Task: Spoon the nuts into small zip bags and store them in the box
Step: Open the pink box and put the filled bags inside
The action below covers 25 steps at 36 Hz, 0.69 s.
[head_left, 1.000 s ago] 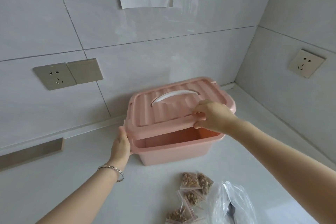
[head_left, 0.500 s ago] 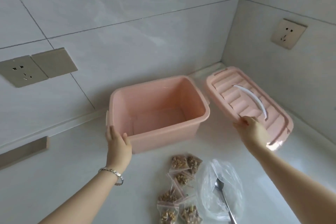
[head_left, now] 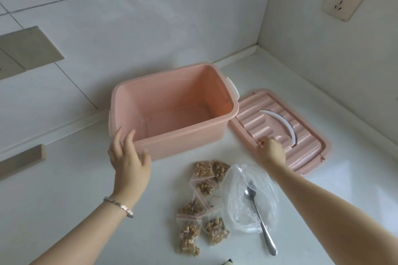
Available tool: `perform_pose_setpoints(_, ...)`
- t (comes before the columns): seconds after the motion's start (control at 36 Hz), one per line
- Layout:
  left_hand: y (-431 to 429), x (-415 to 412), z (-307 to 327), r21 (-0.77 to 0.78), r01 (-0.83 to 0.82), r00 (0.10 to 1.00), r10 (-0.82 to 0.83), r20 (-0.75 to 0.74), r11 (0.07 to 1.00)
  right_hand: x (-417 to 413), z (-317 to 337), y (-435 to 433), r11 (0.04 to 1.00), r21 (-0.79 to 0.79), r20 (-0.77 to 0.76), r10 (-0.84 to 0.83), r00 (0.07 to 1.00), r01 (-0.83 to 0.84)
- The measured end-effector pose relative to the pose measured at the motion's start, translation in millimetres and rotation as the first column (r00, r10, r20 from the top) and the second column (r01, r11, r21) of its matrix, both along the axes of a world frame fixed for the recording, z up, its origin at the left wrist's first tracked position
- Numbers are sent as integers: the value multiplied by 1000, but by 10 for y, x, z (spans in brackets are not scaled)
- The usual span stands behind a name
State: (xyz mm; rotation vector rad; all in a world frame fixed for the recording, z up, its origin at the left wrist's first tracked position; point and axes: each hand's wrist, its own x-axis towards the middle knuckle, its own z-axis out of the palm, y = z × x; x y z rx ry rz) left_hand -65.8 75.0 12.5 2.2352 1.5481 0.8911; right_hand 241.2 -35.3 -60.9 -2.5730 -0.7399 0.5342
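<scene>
An empty pink box point(head_left: 183, 142) stands open on the white counter. My left hand point(head_left: 129, 157) touches its front left corner with straight, spread fingers. The pink lid point(head_left: 305, 148) with a white handle lies flat to the right of the box. My right hand point(head_left: 271, 150) has its fingers curled on the lid's near edge. Several small zip bags of nuts point(head_left: 202, 170) lie in front of the box. Beside them is a crumpled clear plastic bag point(head_left: 237, 189) with a metal spoon point(head_left: 258, 215) on it.
Tiled walls meet in a corner at the back right. A socket point(head_left: 346, 0) is on the right wall and a beige switch plate point(head_left: 30, 49) on the back wall. A tan strip point(head_left: 21, 161) runs along the left wall base.
The lid came off the box and now lies flat on the counter at the right. My left hand slid from the box's left side to its front corner.
</scene>
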Motion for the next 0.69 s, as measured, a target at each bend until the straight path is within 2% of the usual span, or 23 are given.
perform_pose_setpoints(0.06, -146, 22, -71, 65, 221, 975, -219, -39, 973, -109, 126, 29, 987, 142, 40, 73, 997, -78)
perform_pose_setpoints(0.11, -255, 72, -166, -80, 398, 912, -404, -73, 914, -305, 299, 37, 941, 271, 60, 192, 980, -201)
perform_pose_setpoints(0.17, -359, 170, -265, -267, 462, 856, -504, -114, 846, -538, 445, 5, 873, 322, 100, 352, 931, -365)
perform_pose_setpoints(0.25, -444, 384, -422, -409, 425, 811, -540, -223, 807, -838, 501, -52, 798, 196, 109, 560, 822, -570)
perform_pose_setpoints(0.33, -457, 574, -511, -464, 331, 814, -497, -300, 822, -1012, 426, -103, 782, 76, 100, 611, 785, -618)
perform_pose_setpoints(0.42, -451, 656, -529, -454, 233, 857, -402, -322, 860, -1067, 366, -157, 776, 4, 100, 627, 773, -630)
perform_pose_setpoints(0.53, -420, 547, -464, -396, 278, 902, -379, -205, 875, -1065, 291, -147, 745, -141, 78, 665, 743, -652)
perform_pose_setpoints(0.69, -362, 188, -296, -378, 300, 947, -322, 4, 876, -1201, 173, -53, 540, -432, 116, 828, 549, -723)
